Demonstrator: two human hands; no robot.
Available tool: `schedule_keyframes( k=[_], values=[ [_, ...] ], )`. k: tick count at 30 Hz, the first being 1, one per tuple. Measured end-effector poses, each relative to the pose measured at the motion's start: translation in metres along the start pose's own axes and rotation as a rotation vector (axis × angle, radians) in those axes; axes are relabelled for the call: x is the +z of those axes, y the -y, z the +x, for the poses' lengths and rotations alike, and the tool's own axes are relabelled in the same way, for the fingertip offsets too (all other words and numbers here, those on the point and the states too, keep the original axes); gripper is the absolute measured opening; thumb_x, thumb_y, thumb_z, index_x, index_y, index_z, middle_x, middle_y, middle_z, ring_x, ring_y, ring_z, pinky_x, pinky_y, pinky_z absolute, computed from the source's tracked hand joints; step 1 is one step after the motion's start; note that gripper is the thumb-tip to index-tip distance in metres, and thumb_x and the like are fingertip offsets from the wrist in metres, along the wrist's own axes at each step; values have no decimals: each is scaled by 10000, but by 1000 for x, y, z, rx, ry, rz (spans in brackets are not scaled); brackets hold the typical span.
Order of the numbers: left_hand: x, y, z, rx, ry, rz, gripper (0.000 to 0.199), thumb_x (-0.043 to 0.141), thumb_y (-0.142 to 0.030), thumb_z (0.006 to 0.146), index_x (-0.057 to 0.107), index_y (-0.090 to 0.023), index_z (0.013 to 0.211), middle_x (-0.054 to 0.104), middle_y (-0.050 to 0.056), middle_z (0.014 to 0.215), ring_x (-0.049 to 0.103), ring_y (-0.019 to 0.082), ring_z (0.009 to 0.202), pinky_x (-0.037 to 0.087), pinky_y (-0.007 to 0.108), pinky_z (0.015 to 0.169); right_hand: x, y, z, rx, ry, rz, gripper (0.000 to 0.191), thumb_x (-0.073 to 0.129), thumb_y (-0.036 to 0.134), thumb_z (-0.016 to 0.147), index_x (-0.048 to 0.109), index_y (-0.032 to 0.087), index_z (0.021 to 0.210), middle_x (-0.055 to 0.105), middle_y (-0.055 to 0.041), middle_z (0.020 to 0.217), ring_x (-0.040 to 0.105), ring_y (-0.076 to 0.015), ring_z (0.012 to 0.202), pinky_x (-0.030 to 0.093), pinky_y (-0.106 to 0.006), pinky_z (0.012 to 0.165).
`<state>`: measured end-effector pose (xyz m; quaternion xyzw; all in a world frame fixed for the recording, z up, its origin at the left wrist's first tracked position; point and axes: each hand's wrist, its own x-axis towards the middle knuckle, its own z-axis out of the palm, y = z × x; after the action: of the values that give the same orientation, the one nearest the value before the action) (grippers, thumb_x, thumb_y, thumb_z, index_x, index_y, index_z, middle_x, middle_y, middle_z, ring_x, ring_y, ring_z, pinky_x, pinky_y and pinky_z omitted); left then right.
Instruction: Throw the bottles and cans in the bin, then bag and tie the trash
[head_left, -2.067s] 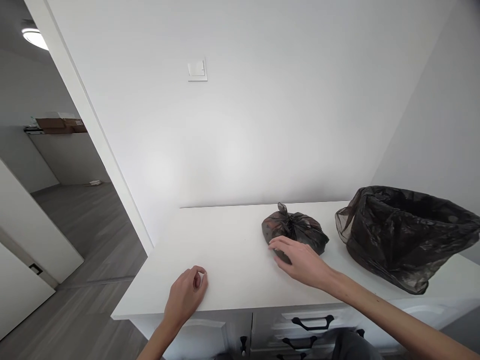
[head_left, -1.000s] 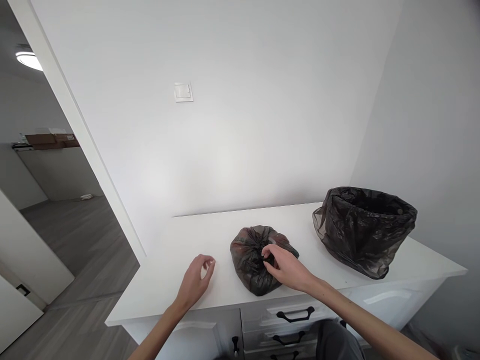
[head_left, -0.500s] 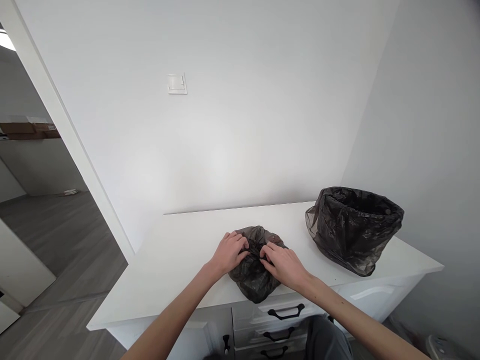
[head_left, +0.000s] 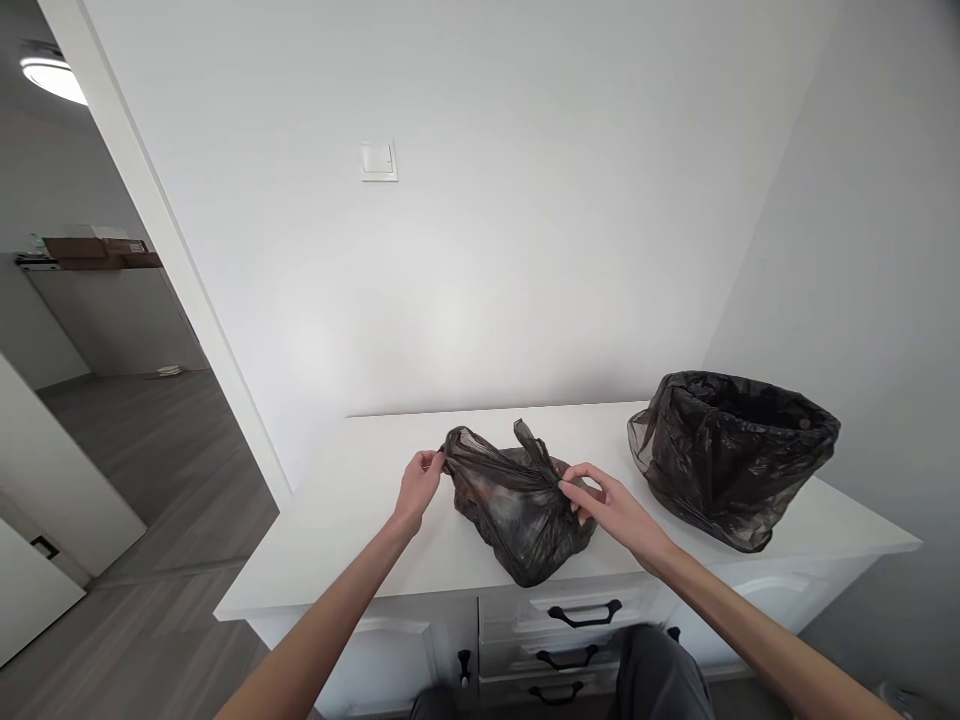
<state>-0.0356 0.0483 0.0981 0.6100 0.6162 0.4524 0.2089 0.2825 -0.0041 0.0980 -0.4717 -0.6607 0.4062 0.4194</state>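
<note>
A filled black trash bag [head_left: 525, 525] rests on the white cabinet top, its thin plastic gathered and twisted near the top. My left hand [head_left: 420, 487] pinches a corner of the bag and stretches it out to the left. On the right side, my right hand [head_left: 600, 500] pinches the gathered plastic between thumb and fingers. A loose twisted end sticks up between the two hands. What lies inside the bag shows only dimly through the plastic.
A bin lined with a black bag [head_left: 739, 460] stands at the right of the cabinet top [head_left: 337, 540], by the wall corner. Drawers with black handles [head_left: 585, 613] are below the front edge. A light switch [head_left: 379, 160] is on the wall; a doorway opens at left.
My hands have moved apart from the middle of the bag. The left has drawn a corner of plastic out to the left, and a twisted end now stands up.
</note>
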Motion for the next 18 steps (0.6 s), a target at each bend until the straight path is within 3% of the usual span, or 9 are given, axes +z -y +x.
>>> schedule_keyframes(
  k=[3,5,8,10,13,18],
  values=[
    [-1,-7,-11,37,-130,17,329,459,-451,982,538,-170,1133,650,173,1160,654,259,1038,541,392,821,1,7,-5,-54,14,58,395,649,610,898,534,258,1036,637,-77,1271,621,-140,749,525,-302,650],
    [-1,-16,-23,176,-134,53,288,504,-400,967,525,-189,1160,606,161,1227,608,265,1134,518,421,931,2,12,-7,-110,55,26,365,671,545,895,487,265,1040,615,-85,1336,622,-127,714,512,-297,629],
    [2,-34,-40,630,110,229,211,514,-289,964,575,-228,1157,630,114,1234,586,268,1196,474,447,1027,4,21,-9,-155,119,-112,339,666,427,892,452,276,1108,675,-54,1182,621,-131,656,509,-301,637],
    [6,-44,-48,880,306,373,271,491,-266,982,581,-229,1235,651,115,1257,588,284,1209,465,466,1036,4,27,-12,-199,146,-229,328,643,339,880,474,273,1153,681,-39,1114,632,-146,677,510,-300,649],
    [11,-50,-58,958,435,479,298,465,-312,1022,595,-205,1268,708,111,1149,636,279,1116,455,472,1053,2,35,-19,-272,193,-383,277,582,230,876,552,268,1148,679,-32,1066,656,-170,751,508,-298,673],
    [-3,-34,-69,1007,468,571,338,364,-283,1076,691,-219,1022,732,62,908,647,220,892,443,438,1022,-2,40,-38,-380,281,-596,232,509,166,925,624,274,1096,669,-42,1129,671,-177,805,497,-295,696]
  ],
)
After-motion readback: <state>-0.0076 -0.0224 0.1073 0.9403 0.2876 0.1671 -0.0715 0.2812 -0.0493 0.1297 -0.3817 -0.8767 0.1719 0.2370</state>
